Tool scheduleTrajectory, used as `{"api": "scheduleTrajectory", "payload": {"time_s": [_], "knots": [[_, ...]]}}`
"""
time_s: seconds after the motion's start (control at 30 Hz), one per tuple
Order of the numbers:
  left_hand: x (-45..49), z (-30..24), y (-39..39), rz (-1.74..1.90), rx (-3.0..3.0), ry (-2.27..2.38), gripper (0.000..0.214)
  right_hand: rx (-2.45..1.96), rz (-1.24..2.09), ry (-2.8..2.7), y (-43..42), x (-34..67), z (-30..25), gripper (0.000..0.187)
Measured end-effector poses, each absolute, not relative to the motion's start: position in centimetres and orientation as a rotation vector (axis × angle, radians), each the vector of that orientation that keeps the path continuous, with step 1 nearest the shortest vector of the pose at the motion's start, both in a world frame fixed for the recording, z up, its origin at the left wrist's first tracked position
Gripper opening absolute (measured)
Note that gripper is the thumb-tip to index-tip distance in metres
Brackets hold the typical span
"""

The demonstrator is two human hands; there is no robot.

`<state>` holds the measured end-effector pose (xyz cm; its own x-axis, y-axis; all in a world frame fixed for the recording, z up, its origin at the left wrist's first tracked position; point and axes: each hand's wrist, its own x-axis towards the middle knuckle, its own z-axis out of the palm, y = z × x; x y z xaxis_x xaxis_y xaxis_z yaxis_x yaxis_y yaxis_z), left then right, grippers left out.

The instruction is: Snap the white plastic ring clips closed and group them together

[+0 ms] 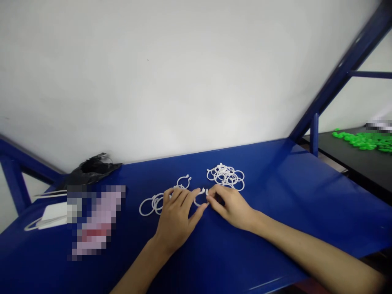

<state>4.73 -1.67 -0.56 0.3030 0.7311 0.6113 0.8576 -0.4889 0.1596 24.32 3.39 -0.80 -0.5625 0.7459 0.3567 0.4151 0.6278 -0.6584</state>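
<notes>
A white plastic ring with an open clasp lies on the blue table, between both hands. The left hand holds its near side in a narrow grip of thumb and fingers. The right hand pinches the clasp end, probably so that each end is steadied. Some joined rings lie to the left and a loose pile of rings to the right, both within easy reach.

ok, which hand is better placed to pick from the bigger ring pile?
Right, probably. The right hand lies just beside the bigger ring pile; the left hand sits farther off, by the smaller cluster.
</notes>
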Motion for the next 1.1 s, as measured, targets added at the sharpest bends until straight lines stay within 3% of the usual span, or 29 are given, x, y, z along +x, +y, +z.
{"api": "scheduleTrajectory", "payload": {"time_s": [0.43, 0.63, 0.83, 0.97, 1.1], "knots": [[4.3, -0.5, -1.6, -1.211, -2.506, -1.468, 0.014, -0.575, 0.728, -2.436, 3.6, 24.8, -0.4, 0.023], [4.5, -0.5, -2.3, -1.258, -2.583, -1.333, 0.028, -0.373, 0.665, -2.507, 3.2, 25.4, 0.3, 0.025], [3.7, -0.9, -1.3, -1.018, -2.492, -1.474, 0.018, -0.470, 0.428, -2.498, 3.4, 25.3, 0.1, 0.026], [2.6, -1.7, -0.1, -0.705, -2.305, -1.767, 0.038, -0.693, 0.197, -2.355, 5.1, 25.7, -0.2, 0.027], [2.3, -2.2, 0.1, -0.585, -2.271, -1.872, 0.032, -0.999, -0.007, -2.251, 6.7, 26.8, 0.0, 0.027]]}}
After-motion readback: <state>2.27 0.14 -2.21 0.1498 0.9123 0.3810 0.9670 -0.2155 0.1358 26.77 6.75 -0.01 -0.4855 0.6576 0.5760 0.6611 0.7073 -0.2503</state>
